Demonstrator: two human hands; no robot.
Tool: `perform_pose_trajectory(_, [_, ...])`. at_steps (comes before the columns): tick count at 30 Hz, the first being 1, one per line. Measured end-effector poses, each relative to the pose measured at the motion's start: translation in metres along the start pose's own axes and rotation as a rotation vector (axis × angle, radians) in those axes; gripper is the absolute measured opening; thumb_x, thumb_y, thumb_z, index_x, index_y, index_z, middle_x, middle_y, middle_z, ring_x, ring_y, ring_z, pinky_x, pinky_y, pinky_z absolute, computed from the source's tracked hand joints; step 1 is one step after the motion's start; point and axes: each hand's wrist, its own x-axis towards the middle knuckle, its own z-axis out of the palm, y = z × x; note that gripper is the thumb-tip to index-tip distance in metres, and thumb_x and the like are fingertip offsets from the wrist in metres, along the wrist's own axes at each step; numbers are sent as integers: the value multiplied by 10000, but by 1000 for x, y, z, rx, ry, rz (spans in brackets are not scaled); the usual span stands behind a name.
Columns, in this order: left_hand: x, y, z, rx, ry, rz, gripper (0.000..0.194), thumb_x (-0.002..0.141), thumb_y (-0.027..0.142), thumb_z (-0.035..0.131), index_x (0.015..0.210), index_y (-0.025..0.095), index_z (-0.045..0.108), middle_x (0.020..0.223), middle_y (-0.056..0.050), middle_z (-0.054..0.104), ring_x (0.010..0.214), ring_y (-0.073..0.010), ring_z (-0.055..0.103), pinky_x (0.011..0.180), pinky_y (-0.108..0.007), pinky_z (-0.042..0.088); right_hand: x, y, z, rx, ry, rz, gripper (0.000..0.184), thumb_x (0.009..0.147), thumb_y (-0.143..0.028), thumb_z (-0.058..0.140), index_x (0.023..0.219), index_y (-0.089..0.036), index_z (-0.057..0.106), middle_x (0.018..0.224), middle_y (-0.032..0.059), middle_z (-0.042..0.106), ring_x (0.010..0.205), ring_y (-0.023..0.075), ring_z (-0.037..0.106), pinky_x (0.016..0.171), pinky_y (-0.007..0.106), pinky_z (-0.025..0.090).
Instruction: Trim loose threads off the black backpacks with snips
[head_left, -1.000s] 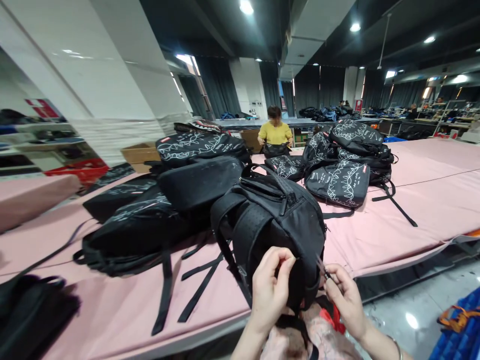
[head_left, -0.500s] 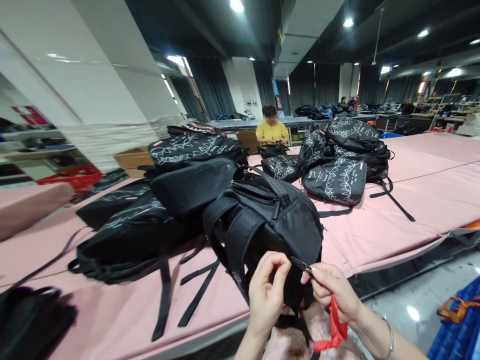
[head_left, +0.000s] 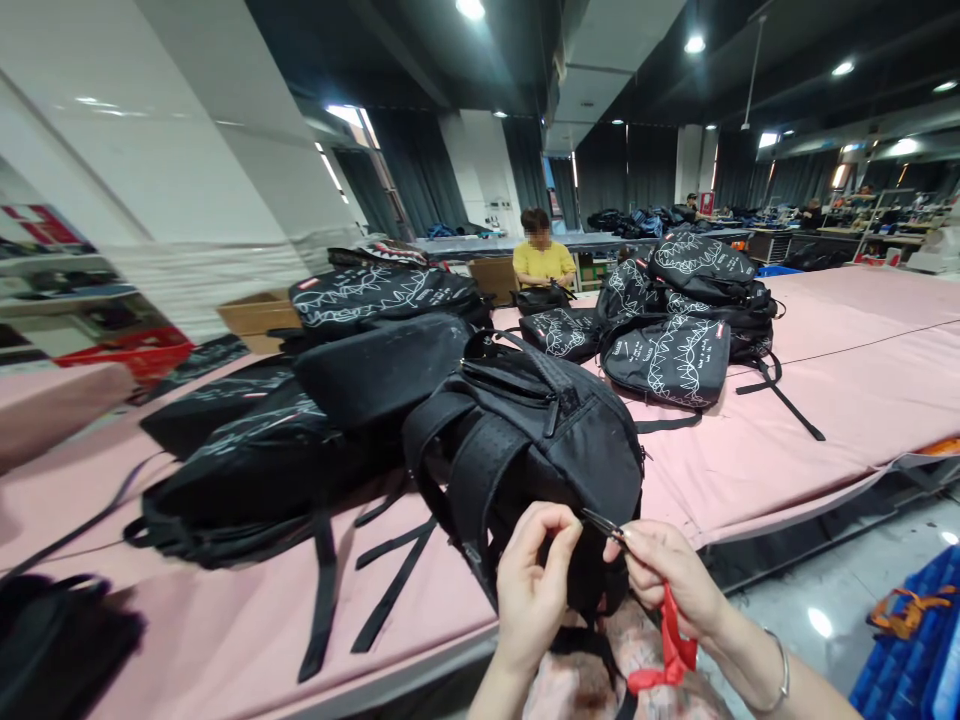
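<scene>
A black backpack lies at the near edge of the pink padded table, straps toward me. My left hand pinches something small at the backpack's bottom edge, fingers closed. My right hand is closed on small thread snips with a red ribbon hanging from them. The snips' tips point at the spot my left hand pinches.
Several more black backpacks with white line patterns are piled on the table, a heap at the right. A person in a yellow shirt sits beyond. A blue crate stands on the floor at the right.
My right hand swung the snips from pointing up to pointing left, tips now close to my left fingers. The red ribbon dropped into view under the hand.
</scene>
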Motion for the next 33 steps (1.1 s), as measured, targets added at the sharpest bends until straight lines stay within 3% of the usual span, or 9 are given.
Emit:
perform_pose_trajectory(11, [-2, 2, -2, -39, 2, 34, 121, 807, 227, 521, 692, 192, 504, 686, -4, 511, 648, -137, 504, 600, -249, 426, 4, 4, -2, 37, -27, -46, 342, 772, -441, 648, 763, -106, 584, 420, -120, 260, 353, 2, 116, 342, 165, 59])
perform_pose_trajectory(15, [-4, 13, -19, -143, -242, 197, 246, 877, 231, 386, 664, 198, 504, 638, -24, 528, 654, -161, 530, 587, -279, 442, 0, 1, -3, 55, -104, -169, 330, 804, -444, 612, 778, -116, 580, 422, -115, 249, 361, 15, 126, 356, 172, 85])
perform_pose_trajectory(17, [-2, 20, -29, -48, -306, 346, 247, 884, 243, 369, 715, 206, 545, 659, -38, 559, 685, -177, 547, 606, -299, 456, 0, 0, -5, 26, -66, -230, 340, 816, -462, 588, 803, -123, 575, 437, -109, 253, 377, 26, 131, 368, 178, 99])
perform_pose_trajectory(19, [2, 25, -37, 182, -154, 476, 107, 833, 232, 489, 868, 223, 589, 778, -54, 597, 780, -200, 564, 694, -335, 469, 3, 0, -8, -28, 18, -301, 352, 830, -483, 557, 842, -131, 570, 460, -96, 279, 398, 41, 163, 383, 184, 131])
perform_pose_trajectory(21, [9, 26, -43, 442, 112, 525, 305, 757, 221, 607, 1060, 242, 572, 979, -85, 596, 938, -245, 550, 835, -402, 438, 10, 2, -13, -105, 127, -374, 367, 844, -499, 527, 898, -138, 564, 507, -72, 341, 428, 56, 227, 405, 190, 180])
perform_pose_trajectory(23, [18, 22, -49, 616, 259, 492, 525, 739, 251, 635, 1239, 246, 474, 1189, -124, 525, 1102, -298, 485, 943, -467, 373, 20, 3, -19, -177, 242, -443, 385, 845, -513, 515, 958, -147, 556, 585, -44, 408, 471, 68, 300, 433, 193, 241])
perform_pose_trajectory(26, [29, 9, -59, 692, 180, 407, 579, 821, 264, 516, 1364, 260, 316, 1370, -114, 401, 1221, -293, 412, 990, -451, 358, 36, -1, -30, -264, 386, -535, 425, 840, -530, 504, 1041, -158, 546, 655, -18, 463, 531, 98, 402, 486, 212, 346])
perform_pose_trajectory(29, [32, -4, -67, 650, 116, 339, 527, 858, 230, 433, 1365, 298, 308, 1407, -63, 373, 1239, -252, 411, 1002, -404, 372, 48, -6, -37, -381, 480, -601, 466, 816, -523, 536, 1112, -162, 548, 781, 40, 575, 741, 179, 548, 640, 285, 461])
perform_pose_trajectory(33, [25, -14, -61, 571, 158, 271, 540, 843, 243, 460, 1358, 312, 314, 1400, -66, 378, 1244, -259, 401, 1014, -453, 351, 59, -1, -35, -479, 421, -629, 473, 763, -458, 625, 1141, -180, 565, 1061, 100, 616, 1066, 262, 521, 895, 396, 436])
